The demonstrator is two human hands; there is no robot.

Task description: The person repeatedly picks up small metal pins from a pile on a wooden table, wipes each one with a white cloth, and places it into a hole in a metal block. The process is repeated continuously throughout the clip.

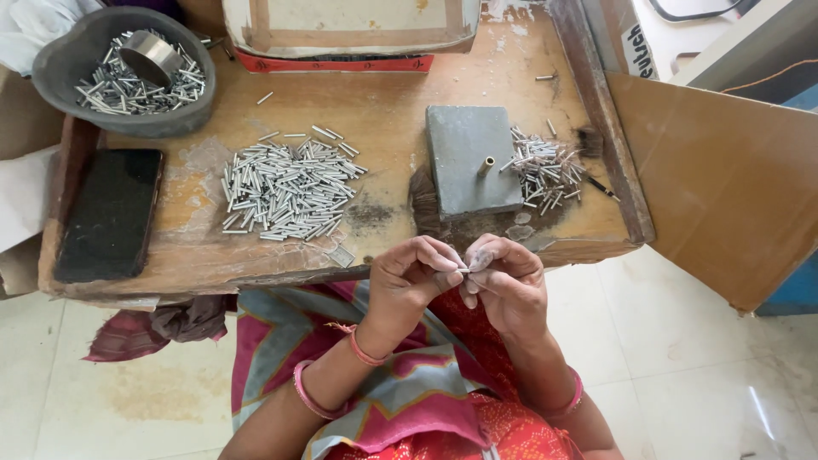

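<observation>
A grey bowl stands at the far left corner of the wooden board. It holds many thin metal tubes, lying in all directions, and one short metal cylinder on top of them. The bowl's upper rim is cut off by the frame edge.

Near the front edge of the board the two hands meet. The left hand and the right hand both pinch one small tube between thumb and fingertips; the fingers are closed together on it, and the tube is so small that only a short bright piece shows. Whether something is inside it, I cannot tell.

On the board, a big pile of the same tubes lies at the middle left. A grey stone block is beside it, with a short brass pin standing on it. A smaller pile lies just right of the block, touching its side. A dark flat pad lies at the left edge.

At the top, a pale framed object is cut off, so its kind is unclear. A brown cardboard sheet stands at the right.
</observation>
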